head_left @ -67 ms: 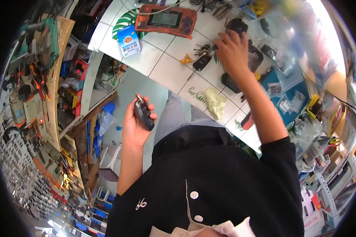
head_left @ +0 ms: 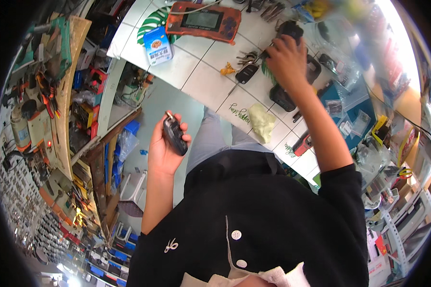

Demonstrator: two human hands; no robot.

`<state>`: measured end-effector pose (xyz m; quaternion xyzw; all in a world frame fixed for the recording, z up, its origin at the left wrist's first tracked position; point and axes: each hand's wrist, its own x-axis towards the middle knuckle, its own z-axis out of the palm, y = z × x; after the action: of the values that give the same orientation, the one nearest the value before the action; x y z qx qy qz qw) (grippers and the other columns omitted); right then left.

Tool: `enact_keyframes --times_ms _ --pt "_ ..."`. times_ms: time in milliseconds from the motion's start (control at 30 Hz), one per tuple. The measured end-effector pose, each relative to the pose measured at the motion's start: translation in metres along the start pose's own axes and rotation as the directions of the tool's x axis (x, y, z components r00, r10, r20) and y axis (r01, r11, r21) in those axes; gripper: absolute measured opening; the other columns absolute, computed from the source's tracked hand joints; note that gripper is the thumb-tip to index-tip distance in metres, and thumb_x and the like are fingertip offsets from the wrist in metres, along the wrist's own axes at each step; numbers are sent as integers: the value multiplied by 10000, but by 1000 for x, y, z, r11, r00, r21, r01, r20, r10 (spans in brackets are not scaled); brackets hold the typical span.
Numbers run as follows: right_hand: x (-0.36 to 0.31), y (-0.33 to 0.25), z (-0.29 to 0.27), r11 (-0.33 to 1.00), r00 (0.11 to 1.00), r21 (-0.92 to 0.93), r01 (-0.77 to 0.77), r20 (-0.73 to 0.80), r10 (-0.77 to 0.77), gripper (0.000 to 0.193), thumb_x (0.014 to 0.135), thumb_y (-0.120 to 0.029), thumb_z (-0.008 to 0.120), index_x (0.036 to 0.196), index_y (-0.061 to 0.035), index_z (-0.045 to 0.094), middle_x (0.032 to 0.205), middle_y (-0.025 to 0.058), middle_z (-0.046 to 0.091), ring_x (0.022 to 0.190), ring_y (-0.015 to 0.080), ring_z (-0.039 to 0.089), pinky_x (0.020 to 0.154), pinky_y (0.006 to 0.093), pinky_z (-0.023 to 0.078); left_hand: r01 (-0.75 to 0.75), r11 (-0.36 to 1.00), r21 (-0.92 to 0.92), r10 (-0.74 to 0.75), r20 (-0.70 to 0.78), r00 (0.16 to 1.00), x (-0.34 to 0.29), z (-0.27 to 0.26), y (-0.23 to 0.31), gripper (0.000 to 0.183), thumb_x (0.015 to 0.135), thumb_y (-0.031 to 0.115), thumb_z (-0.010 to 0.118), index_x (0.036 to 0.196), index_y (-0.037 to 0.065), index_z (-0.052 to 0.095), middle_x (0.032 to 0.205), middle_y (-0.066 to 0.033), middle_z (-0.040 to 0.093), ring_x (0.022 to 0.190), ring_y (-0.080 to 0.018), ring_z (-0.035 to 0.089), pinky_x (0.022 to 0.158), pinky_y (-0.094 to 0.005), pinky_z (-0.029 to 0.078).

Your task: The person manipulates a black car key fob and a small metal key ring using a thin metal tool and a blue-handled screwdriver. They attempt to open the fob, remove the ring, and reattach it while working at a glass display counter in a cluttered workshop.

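My left hand (head_left: 165, 150) is closed round a black car key fob (head_left: 175, 136), palm up, off the table's near edge. The fob's metal end points up and away from me. My right hand (head_left: 287, 60) reaches over the white tiled table (head_left: 196, 79), back of the hand up and fingers curled. A small dark piece shows at its thumb side, but what the fingers hold is mostly hidden. Just beyond the fingertips is a black object (head_left: 290, 29). Left of that hand lie another black car key (head_left: 247, 73) and a bunch of keys (head_left: 247, 58) with a yellow charm.
An orange handheld device (head_left: 203, 23) with a screen and a blue-white box (head_left: 158, 46) stand at the far left. A pale green cloth (head_left: 262, 124) and a red-black tool (head_left: 302, 145) lie near the front edge. Small plastic bags cover a teal mat (head_left: 357, 119). Tool shelves line the left.
My right hand has shifted slightly right and down in the picture. The view has moved a little too. My left hand still holds the key fob.
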<state>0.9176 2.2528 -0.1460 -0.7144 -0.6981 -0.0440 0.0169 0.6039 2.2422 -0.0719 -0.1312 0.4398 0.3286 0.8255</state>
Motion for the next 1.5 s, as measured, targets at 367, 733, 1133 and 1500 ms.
enact_keyframes --times_ms 367,733,1133,1500 --pt "-12 15 -9 996 992 -1 -90 86 89 209 683 -230 628 879 -158 613 1053 -37 523 1100 207 406 961 531 213 -32 999 -22 33 44 999 -2 -2 4 150 867 223 461 966 133 527 940 -35 517 793 -190 487 622 -311 434" --pt "-16 -14 24 990 996 113 85 5 -86 136 681 -98 549 788 -150 614 1026 27 527 1096 242 415 949 602 175 -34 998 -53 36 33 999 -8 -13 -2 150 858 197 470 977 130 530 953 -41 517 798 -192 490 617 -312 434" --pt "-29 -14 -36 -56 932 948 -312 317 176 46 856 -37 435 879 -25 473 1126 125 528 904 121 529 777 242 425 -39 999 -26 38 -5 999 -11 -8 -9 133 858 202 475 952 131 537 918 -36 537 770 -187 501 592 -304 437" --pt "-56 2 -72 -976 867 218 5 485 113 227 908 -222 372 936 -26 482 1244 212 376 1089 329 450 891 445 448 14 1000 11 -15 97 995 -8 1 -16 141 866 209 456 965 134 520 944 -32 509 795 -184 490 621 -310 438"
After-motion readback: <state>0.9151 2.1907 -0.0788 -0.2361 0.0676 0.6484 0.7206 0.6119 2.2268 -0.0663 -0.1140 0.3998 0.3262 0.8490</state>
